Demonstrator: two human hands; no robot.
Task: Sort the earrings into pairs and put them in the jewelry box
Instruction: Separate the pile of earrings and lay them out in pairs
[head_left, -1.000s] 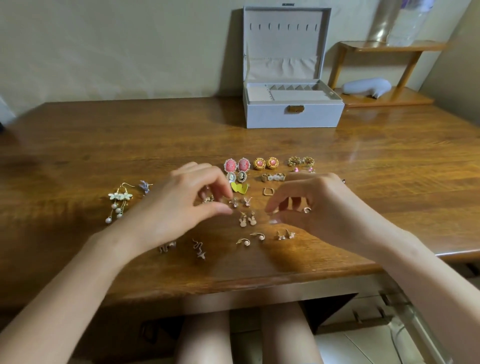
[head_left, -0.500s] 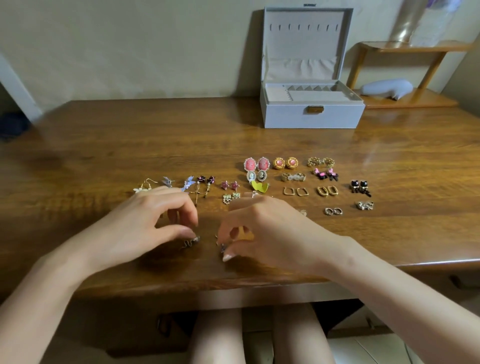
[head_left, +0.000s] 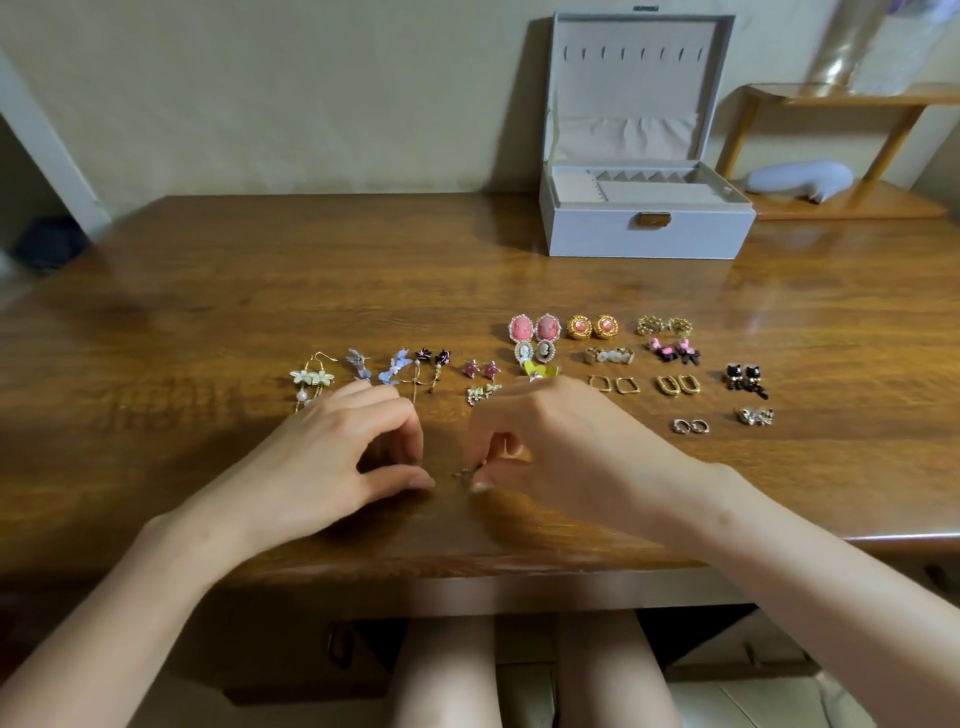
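Right grip (head_left: 563, 447) is narrowed, with thumb and forefinger pinched on a small gold earring (head_left: 464, 472) low over the brown wooden desk (head_left: 208, 312), near its front edge. Left grip (head_left: 332, 457) is set just beside it, fingers curled and thumb tip laid on the desk; whether anything is held inside cannot be told.

Beyond both grips, the other earrings are laid out on the desk in pairs. To the left, white flower drop earrings with pearls (head_left: 311, 378), blue butterfly earrings (head_left: 376, 366), dark flower dangles (head_left: 432, 359) and pink star studs (head_left: 480, 369) are lined up in a row. In the middle, pink oval cameo earrings (head_left: 534, 328) are placed next to round gold earrings with pink centres (head_left: 592, 327), with gold rectangular hoops (head_left: 614, 384) nearer the right grip. Further right, pink-and-black bow earrings (head_left: 674, 351), black cat earrings (head_left: 745, 376) and small silver hoops (head_left: 690, 426) are found.

At the back of the desk, well apart from the earrings, a grey jewelry box (head_left: 644, 236) is stood with its lid raised upright. Beside it, a low wooden shelf (head_left: 852, 205) is seen.
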